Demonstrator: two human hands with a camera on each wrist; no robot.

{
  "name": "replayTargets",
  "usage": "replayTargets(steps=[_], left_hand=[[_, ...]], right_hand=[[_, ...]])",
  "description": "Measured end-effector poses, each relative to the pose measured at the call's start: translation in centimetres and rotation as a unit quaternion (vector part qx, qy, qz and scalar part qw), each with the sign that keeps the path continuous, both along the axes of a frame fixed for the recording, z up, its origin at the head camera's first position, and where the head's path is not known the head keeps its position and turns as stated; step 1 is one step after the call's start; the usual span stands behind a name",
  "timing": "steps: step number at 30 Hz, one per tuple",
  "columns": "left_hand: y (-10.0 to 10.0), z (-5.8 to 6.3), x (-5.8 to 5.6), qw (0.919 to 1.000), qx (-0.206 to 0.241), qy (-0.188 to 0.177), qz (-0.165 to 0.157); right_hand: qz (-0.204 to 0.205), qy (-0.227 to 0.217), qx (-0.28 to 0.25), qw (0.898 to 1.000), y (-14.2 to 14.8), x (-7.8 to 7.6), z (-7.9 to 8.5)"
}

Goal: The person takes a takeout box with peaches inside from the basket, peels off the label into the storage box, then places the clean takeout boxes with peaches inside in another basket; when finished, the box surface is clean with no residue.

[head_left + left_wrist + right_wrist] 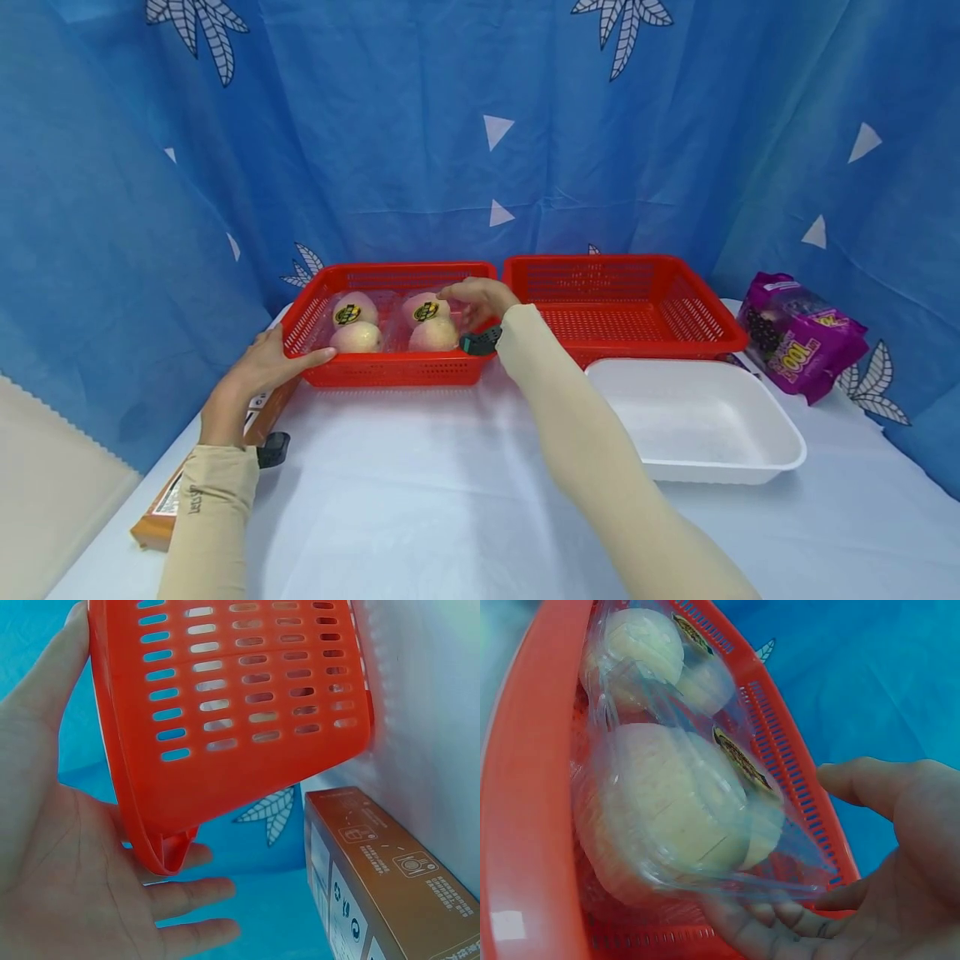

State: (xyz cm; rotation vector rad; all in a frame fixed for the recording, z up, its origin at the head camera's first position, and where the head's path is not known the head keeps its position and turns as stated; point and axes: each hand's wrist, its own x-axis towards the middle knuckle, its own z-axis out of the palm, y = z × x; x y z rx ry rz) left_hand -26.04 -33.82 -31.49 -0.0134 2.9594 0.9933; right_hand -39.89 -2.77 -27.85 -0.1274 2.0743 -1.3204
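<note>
Two clear plastic packs lie side by side in the left red basket (pixel 393 372), the left pack (pixel 357 338) and the right pack (pixel 433 335). Each holds two round, pink-and-cream, peach-like fruits and bears a black-and-yellow label. My left hand (pixel 258 365) is at the basket's near left corner; in the left wrist view its thumb lies along one side of the rim and its fingers stretch out past the corner. My right hand (pixel 480 297) reaches into the basket's right end. In the right wrist view, its fingers touch the near pack's edge (pixel 727 889), with the thumb apart.
A second red basket (pixel 622 343) stands to the right, with a white tray (pixel 693 471) before it. Beyond lies a purple fruit bag (pixel 802 342). A brown box (pixel 375 862) lies by my left forearm. Blue curtain (pixel 420 150) hangs behind the table.
</note>
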Motion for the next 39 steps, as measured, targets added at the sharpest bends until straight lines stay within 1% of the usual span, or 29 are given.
replayTargets(steps=[3, 8, 12, 16, 21, 27, 30, 34, 39], left_hand=[[0.0, 0.1, -0.1, 1.0000, 0.000, 0.005, -0.004], [0.1, 0.2, 0.0, 1.0000, -0.004, -0.004, -0.001], [0.2, 0.2, 0.1, 1.0000, -0.004, -0.007, 0.002], [0.1, 0.1, 0.0, 1.0000, -0.002, 0.000, -0.004], [-0.2, -0.1, -0.1, 1.0000, 0.001, 0.003, -0.007], [-0.2, -0.4, 0.0, 1.0000, 0.002, 0.004, -0.002], [-0.2, -0.4, 0.0, 1.0000, 0.004, 0.004, -0.002], [-0.1, -0.4, -0.1, 0.9999, 0.009, 0.004, -0.001], [0.0, -0.3, -0.1, 1.0000, 0.008, 0.002, 0.001]], right_hand=[[-0.008, 0.000, -0.015, 1.000, 0.2, 0.0, 0.0], [0.003, 0.012, -0.010, 1.000, 0.3, 0.1, -0.1], [0.022, 0.038, 0.009, 0.999, 0.4, 0.1, -0.2], [0.029, 0.063, 0.016, 0.998, 0.6, 0.1, -0.3], [0.030, 0.081, -0.008, 0.996, 0.9, 0.1, -0.7], [0.010, 0.080, -0.042, 0.996, 1.3, 0.3, -0.9], [0.007, 0.084, -0.056, 0.995, 1.4, 0.2, -1.0], [0.003, 0.078, -0.090, 0.993, 1.7, 0.1, -1.2], [-0.006, 0.082, -0.109, 0.991, 2.3, -0.1, -1.1]])
